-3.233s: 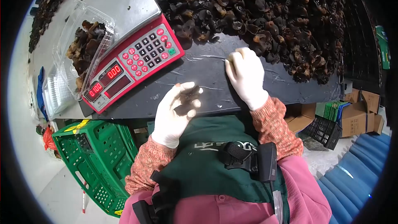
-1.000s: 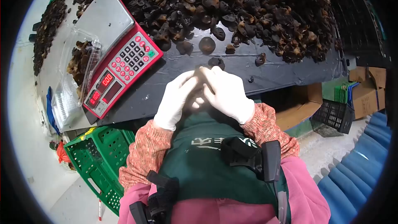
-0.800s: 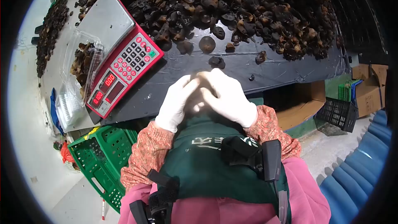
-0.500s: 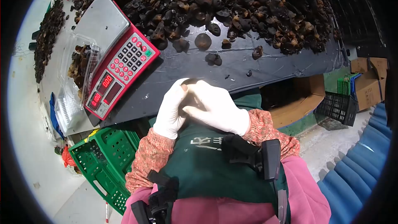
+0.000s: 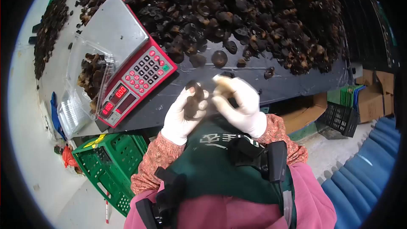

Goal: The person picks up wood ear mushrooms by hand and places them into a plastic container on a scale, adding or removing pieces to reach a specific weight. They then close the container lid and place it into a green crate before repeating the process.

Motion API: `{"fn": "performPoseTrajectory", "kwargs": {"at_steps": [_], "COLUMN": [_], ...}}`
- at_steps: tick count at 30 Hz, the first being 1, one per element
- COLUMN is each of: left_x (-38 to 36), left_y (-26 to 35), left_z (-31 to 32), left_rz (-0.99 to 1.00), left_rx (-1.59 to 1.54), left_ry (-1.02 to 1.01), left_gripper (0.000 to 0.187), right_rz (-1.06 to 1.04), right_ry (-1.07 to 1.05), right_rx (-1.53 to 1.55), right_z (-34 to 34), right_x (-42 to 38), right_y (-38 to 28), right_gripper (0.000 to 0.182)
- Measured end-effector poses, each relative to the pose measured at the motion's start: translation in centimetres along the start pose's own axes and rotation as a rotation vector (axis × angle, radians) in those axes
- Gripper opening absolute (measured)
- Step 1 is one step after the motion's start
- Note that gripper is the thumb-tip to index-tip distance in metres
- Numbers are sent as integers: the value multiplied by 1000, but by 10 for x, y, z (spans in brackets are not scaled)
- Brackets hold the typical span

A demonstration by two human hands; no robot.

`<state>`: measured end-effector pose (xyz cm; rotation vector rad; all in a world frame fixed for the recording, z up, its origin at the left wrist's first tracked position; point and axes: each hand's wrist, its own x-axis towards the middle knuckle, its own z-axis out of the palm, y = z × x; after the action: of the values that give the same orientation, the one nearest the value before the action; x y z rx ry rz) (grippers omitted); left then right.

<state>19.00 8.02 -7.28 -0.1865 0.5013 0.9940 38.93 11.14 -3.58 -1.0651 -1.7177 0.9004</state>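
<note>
My left hand (image 5: 183, 112), in a white glove, is curled around dark brown fungus pieces (image 5: 194, 101) in front of my apron. To its right, my right hand (image 5: 239, 101), gloved too, is raised with its thumb and fingers bent toward each other; a blurred light-brown bit shows at its fingertips, too smeared to identify. A gap separates the two hands. Beyond them lies a large heap of dark fungus (image 5: 254, 17), with a few loose pieces (image 5: 219, 58) on the black table covering (image 5: 169, 97) nearer to me.
On the left a red scale (image 5: 144, 74) shows lit digits. An open clear plastic box (image 5: 89, 76) holding fungus leans by it. Below stand green crates (image 5: 110, 161). At the right are cardboard boxes (image 5: 373, 101), a black crate (image 5: 339, 118) and blue corrugated material (image 5: 360, 174).
My hands, cupped together before, have moved apart. Dark pieces now show in my left hand. The view has shifted slightly, so the scale and table appear further right.
</note>
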Motion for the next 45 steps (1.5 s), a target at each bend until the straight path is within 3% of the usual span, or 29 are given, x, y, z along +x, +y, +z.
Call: {"fn": "performPoseTrajectory", "kwargs": {"at_steps": [4,5,7,9,11,13,14,17,19,21,23,25,26,27,29,30,33,36,39,41,42,43,45], "left_x": [-19,-24,-50,-71,-86,-89,-86,-94,-97,-93,-90,-78,-61,-41,-17,-14,-8,-3,-1,2,6,7,8], "left_y": [30,45,78,108,137,152,165,173,172,156,123,89,70,51,31,27,22,29,29,28,28,27,27], "left_z": [34,38,60,87,88,88,73,66,66,76,86,101,80,67,40,26,-11,-8,8,20,19,12,-11], "left_rz": [97,177,447,829,1265,1348,1420,1198,1246,1639,1663,1171,798,496,143,101,81,69,76,76,19,6,-8], "left_rx": [34,70,125,261,779,1058,1354,2322,2308,2082,1776,2023,1554,1132,461,384,382,458,393,191,146,172,225], "left_ry": [104,-4,55,149,398,787,761,1017,1018,1025,927,507,307,252,97,69,121,226,238,187,273,234,157], "left_gripper": [26,28,28,16,20,26,30,39,51,48,42,39,42,41,45,44,47,49,51,53,52,51,48], "right_rz": [-96,-85,-157,-155,-122,-106,-105,-90,-14,55,157,188,201,124,79,-68,-181,-260,-92,105,92,77,-164], "right_ry": [-129,-199,-272,-300,-329,-334,-331,-274,-256,-220,-202,-232,-287,-401,-476,-393,-275,-305,-315,-536,-539,-541,-344], "right_rx": [-645,-730,-753,-738,-701,-685,-685,-642,-621,-531,-391,-237,-166,-19,-63,-206,-584,-670,-453,-196,-166,-136,-339], "right_z": [-10,-8,-4,-2,-4,-5,-6,-16,-24,-29,-29,-23,-18,-15,-6,1,20,27,18,6,7,9,25], "right_x": [39,45,48,52,56,61,63,63,59,55,52,53,51,55,65,63,76,77,76,83,83,83,91], "right_y": [17,27,54,59,60,57,55,47,39,33,21,3,-1,-5,-11,7,42,73,46,21,21,20,35], "right_gripper": [46,47,31,28,27,25,25,26,26,26,25,25,27,28,31,31,29,29,27,26,28,29,31]}}
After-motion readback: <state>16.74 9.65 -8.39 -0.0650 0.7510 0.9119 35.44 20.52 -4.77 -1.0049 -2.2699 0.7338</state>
